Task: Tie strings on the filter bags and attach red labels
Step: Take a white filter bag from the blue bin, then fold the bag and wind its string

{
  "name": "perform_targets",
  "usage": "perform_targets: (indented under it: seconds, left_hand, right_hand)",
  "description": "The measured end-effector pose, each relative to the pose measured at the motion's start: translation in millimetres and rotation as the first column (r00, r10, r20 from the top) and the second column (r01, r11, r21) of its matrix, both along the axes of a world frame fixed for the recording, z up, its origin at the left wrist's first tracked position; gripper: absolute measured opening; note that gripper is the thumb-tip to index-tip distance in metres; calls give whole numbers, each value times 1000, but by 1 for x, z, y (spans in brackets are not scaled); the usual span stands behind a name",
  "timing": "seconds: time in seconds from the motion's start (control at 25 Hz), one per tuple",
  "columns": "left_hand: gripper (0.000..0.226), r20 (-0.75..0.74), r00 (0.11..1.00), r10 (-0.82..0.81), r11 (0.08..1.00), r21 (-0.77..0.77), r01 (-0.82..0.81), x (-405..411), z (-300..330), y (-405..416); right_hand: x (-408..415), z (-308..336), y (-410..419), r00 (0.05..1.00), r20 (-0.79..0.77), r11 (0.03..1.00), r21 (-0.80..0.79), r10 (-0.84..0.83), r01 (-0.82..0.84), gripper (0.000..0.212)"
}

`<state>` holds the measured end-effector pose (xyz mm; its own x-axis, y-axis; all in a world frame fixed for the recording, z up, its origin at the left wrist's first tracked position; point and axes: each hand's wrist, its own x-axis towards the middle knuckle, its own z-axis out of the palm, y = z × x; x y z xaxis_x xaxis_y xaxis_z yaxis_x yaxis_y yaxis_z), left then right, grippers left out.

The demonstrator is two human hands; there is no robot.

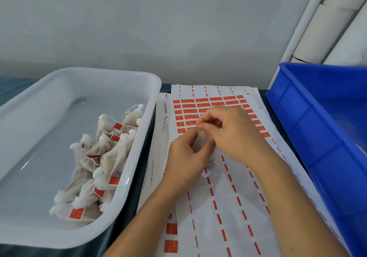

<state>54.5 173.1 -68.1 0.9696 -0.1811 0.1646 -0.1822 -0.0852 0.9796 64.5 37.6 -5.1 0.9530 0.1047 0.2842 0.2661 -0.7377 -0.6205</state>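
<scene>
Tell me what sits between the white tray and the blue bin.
In the head view, label sheets lie between white tray and blue bin, with both hands over them.

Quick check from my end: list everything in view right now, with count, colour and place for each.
tray: one, translucent white, left on the table.
finished bags: a pile, too tangled to count, white with red labels, in the tray's right half.
label sheets: a stack of at least two, white with red labels and red dashes, centre, under the hands.
bin: one, blue, right, contents not visible.
rolls: several, white, leaning on the wall behind the bin.
table: dark teal cover.
wall: grey-white, behind.
string: thin, white, between the fingertips.
bag: one, white, mostly hidden under the hands.
left hand: holds the bag.
right hand: pinches the string.
</scene>
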Motion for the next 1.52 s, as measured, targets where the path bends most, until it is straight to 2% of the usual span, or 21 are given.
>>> perform_targets:
  seconds: [0.08,0.2,0.32,0.44,0.64,0.84,1.16,1.32,1.44,1.52]
  left_hand:
    - [13,-8,1000,4,1000,10,-4,1,0,1]
    - [13,-33,999,-8,1000,9,9,2,0,1]
    - [14,-16,1000,-21,999,32,21,2,-1,2]
    - [28,21,1000,11,999,51,-12,3,-2,1]
    - [35,19,1000,13,999,42,-14,-1,-3,-1]
    - [38,79,996,49,986,154,-61,1,-6,0]
    - [35,35,999,14,969,246,-22,-2,-4,4]
    - [38,44,998,37,974,220,-45,0,-1,4]
    - [33,25,998,52,992,110,-54,2,1,5]
    - [33,-19,999,33,999,26,-33,3,2,6]
  right_hand:
    - [1,0,1,1000,17,998,58,-10,9,9]
    - [2,-1,2,1000,20,973,229,-4,-1,19]
    - [2,-3,2,998,-23,888,457,66,-48,17]
    - [3,0,-3,991,-62,812,580,117,-60,20]
    - [6,4,-4,994,-103,765,638,-26,86,17]
    - [10,8,-2,988,-98,713,684,-122,156,15]
    - [19,15,-20,938,-114,602,740,-328,301,17]
    - [14,5,-17,941,-167,535,787,-294,306,17]
    - [6,-1,-16,957,-204,478,833,-205,280,22]
    - [0,-5,-19,954,-240,395,870,-181,294,21]
